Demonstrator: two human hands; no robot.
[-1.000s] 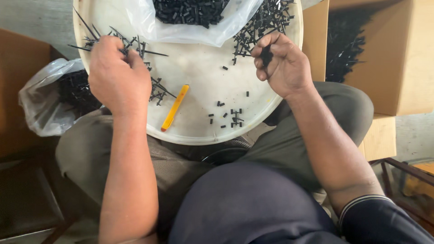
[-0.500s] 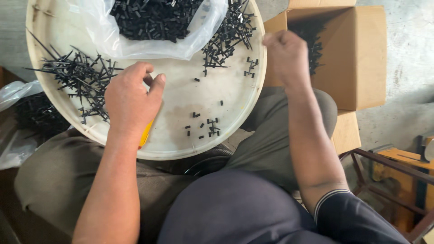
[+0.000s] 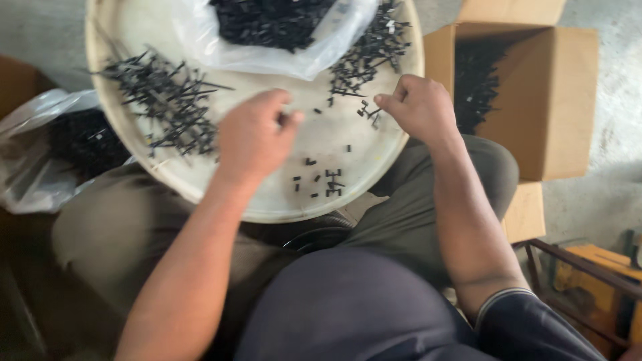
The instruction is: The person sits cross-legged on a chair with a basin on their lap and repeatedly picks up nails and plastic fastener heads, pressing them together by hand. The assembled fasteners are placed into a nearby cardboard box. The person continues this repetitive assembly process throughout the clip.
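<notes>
Small black plastic pieces lie scattered nearest us on our round cream tray. Our left hand is curled, its hold hidden; our right hand pinches black pieces. Beyond lies a clear bag.

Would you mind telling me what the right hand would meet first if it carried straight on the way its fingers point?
The right hand points up-left across the round tray. It would probably first meet the small black pieces at its fingertips, then the larger pile beyond.
</notes>
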